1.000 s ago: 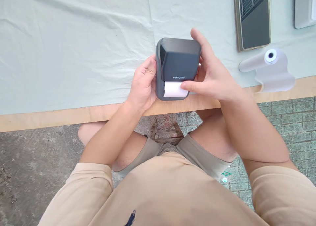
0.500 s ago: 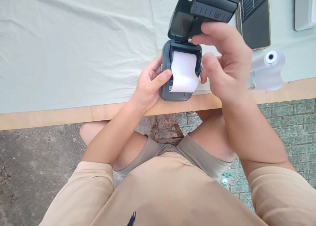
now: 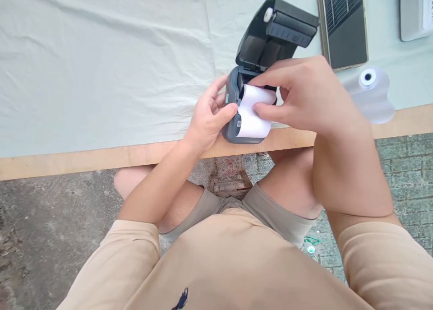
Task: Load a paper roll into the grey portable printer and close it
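Note:
My left hand (image 3: 209,116) is closed around the left side of a dark grey portable label printer (image 3: 232,131), its thumb over the front rim. The printer's lid (image 3: 252,43) stands raised on its hinge, with a black roller and a white gear showing. Inside the compartment sits a white paper roll (image 3: 250,120), its loose end hanging over the front edge. My right hand (image 3: 304,93) pinches this roll, thumb on the front and fingers reaching behind. Those fingertips are partly hidden in the compartment.
Another white paper roll (image 3: 367,77), partly unrolled, lies to the right on the pale tablecloth (image 3: 118,66). Behind it rests a laptop (image 3: 350,43), and a grey-white object (image 3: 409,16) is at the far right. A wooden table edge (image 3: 101,161) runs before my knees.
My right hand has moved from beside the lid and hinge down onto the paper roll, taking hold of it. The printer sits slightly lower in view, its lid still raised.

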Available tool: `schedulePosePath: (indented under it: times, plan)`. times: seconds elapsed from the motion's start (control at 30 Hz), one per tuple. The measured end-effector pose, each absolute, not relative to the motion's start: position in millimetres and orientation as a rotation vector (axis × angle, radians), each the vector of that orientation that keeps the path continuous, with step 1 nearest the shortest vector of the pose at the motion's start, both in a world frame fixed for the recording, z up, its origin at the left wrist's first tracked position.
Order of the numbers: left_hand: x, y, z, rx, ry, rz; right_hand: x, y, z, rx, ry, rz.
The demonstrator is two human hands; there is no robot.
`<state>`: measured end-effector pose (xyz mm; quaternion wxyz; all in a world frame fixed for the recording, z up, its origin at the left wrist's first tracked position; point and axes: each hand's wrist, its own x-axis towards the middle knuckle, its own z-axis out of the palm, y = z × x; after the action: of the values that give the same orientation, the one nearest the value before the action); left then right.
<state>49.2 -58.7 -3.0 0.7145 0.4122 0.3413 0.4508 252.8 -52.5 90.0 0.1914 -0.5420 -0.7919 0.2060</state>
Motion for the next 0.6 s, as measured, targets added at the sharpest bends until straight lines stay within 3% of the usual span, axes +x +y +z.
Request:
schedulePosePath:
  times: [0.13,0.3,0.47,0.6]
  plan:
    - [50.8,-59.2,0.6,0.818,0.883,0.937,265.8,-51.3,90.5,-1.465,-1.867,0.906]
    - [50.6,-54.9,5.6,0.753,0.932,0.927,302.8,-53.2,67.9,-1.484,-1.548,0.765]
    - [48.3,-53.8,15.5,0.698,0.944,0.922,320.6,-62.8,51.9,-1.851,-1.593,0.524]
    - [47.0,-53.8,19.5,0.678,0.953,0.927,318.4,-74.4,50.9,-2.004,-1.718,0.525]
